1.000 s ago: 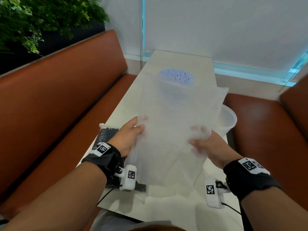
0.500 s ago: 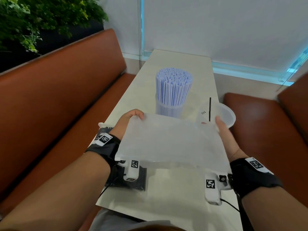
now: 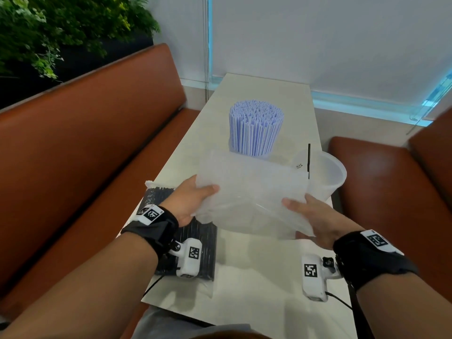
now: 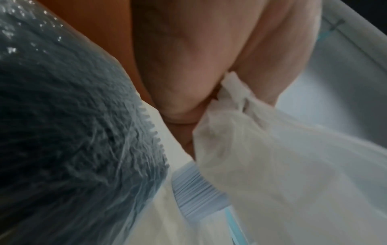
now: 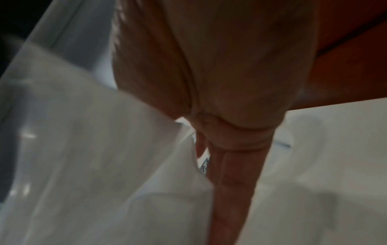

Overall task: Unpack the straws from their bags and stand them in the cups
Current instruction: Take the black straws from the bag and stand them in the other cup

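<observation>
An empty clear plastic bag (image 3: 252, 192) hangs folded above the table between both hands. My left hand (image 3: 193, 199) grips its left edge, thumb on top. My right hand (image 3: 308, 211) holds its right side, thumb on top and fingers underneath. In the left wrist view the bag (image 4: 282, 165) bunches between thumb and fingers. Behind it a clear cup packed with upright blue-and-white straws (image 3: 255, 130) stands mid-table. A second clear cup (image 3: 327, 172) at the right edge holds one black straw (image 3: 309, 160). A sealed bag of black straws (image 3: 195, 243) lies under my left wrist.
The narrow pale table (image 3: 259, 289) runs away from me between two brown leather benches (image 3: 85, 155). A white blind covers the window at the far end. Green plants (image 3: 49, 28) stand behind the left bench.
The empty bag went from hanging upright in front of the straw cup to being folded flat and lower, so the straws and the second cup show. Both hands shifted their hold on it.
</observation>
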### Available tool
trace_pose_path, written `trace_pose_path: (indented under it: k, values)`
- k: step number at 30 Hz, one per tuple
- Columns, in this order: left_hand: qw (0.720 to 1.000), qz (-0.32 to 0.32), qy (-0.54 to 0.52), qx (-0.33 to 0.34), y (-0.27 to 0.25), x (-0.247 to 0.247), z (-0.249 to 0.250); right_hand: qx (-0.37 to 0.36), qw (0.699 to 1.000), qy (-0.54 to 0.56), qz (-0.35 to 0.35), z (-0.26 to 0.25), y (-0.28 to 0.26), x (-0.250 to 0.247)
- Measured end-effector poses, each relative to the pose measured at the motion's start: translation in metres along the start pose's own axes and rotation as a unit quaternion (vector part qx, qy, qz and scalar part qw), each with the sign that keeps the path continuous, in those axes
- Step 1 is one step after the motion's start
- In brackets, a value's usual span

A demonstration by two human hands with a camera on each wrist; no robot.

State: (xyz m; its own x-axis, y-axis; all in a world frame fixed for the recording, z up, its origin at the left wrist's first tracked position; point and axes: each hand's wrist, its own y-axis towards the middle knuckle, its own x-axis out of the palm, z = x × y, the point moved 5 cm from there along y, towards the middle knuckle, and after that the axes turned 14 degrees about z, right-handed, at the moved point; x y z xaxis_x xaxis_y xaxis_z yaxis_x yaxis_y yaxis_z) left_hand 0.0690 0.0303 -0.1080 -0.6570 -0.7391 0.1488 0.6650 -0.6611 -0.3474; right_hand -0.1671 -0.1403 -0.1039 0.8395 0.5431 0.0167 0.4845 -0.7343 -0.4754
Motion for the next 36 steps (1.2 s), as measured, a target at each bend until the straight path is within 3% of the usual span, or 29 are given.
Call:
trace_pose_path:
  k: [3,7,11,13,15,17,19,20,22,24,26,27,29,32,36]
  values:
    - [0.996,-0.059,0.059,0.013,0.001,0.005,-0.003,-0.002,1.0,-0.028,-0.005,0.006,-0.001,-0.002]
    - [0.983,0.08,0.146,0.075,0.013,-0.006,-0.009,-0.03,0.988,-0.125,0.082,0.011,0.007,-0.009]
    - [0.935,0.077,0.331,0.105,0.016,0.003,-0.027,0.01,0.965,-0.243,0.095,0.034,0.01,-0.026]
    - [0.885,0.098,0.429,0.154,0.01,0.01,-0.032,0.04,0.949,-0.292,0.108,0.053,0.011,-0.04]
    - [0.807,0.096,0.51,0.282,0.0,0.031,-0.031,0.048,0.922,-0.367,0.116,0.071,0.011,-0.05]
    - [0.72,-0.012,0.599,0.35,-0.008,0.063,-0.044,0.039,0.898,-0.414,0.142,0.081,0.013,-0.053]
    - [0.645,-0.129,0.687,0.308,-0.011,0.083,-0.071,0.04,0.869,-0.456,0.186,0.082,0.013,-0.053]
    - [0.617,-0.161,0.721,0.272,-0.011,0.087,-0.083,0.035,0.841,-0.498,0.21,0.079,0.011,-0.051]
    - [0.583,-0.19,0.757,0.226,-0.01,0.091,-0.1,-0.031,0.783,-0.566,0.256,0.069,0.009,-0.045]
    - [0.569,-0.205,0.766,0.217,-0.013,0.097,-0.108,-0.148,0.754,-0.597,0.23,0.062,0.007,-0.025]
    - [0.56,-0.211,0.769,0.225,-0.015,0.1,-0.112,-0.228,0.716,-0.65,0.117,0.065,0.007,0.001]
    - [0.557,-0.211,0.769,0.231,-0.016,0.101,-0.113,-0.235,0.697,-0.675,0.063,0.07,0.007,0.011]
    - [0.547,-0.217,0.775,0.232,-0.018,0.1,-0.117,-0.183,0.688,-0.703,-0.006,0.084,0.007,0.018]
    - [0.525,-0.225,0.794,0.209,-0.023,0.096,-0.125,-0.097,0.688,-0.718,-0.046,0.108,0.006,0.011]
    - [0.548,-0.243,0.778,0.186,-0.031,0.092,-0.126,-0.088,0.673,-0.732,-0.061,0.118,0.001,0.004]
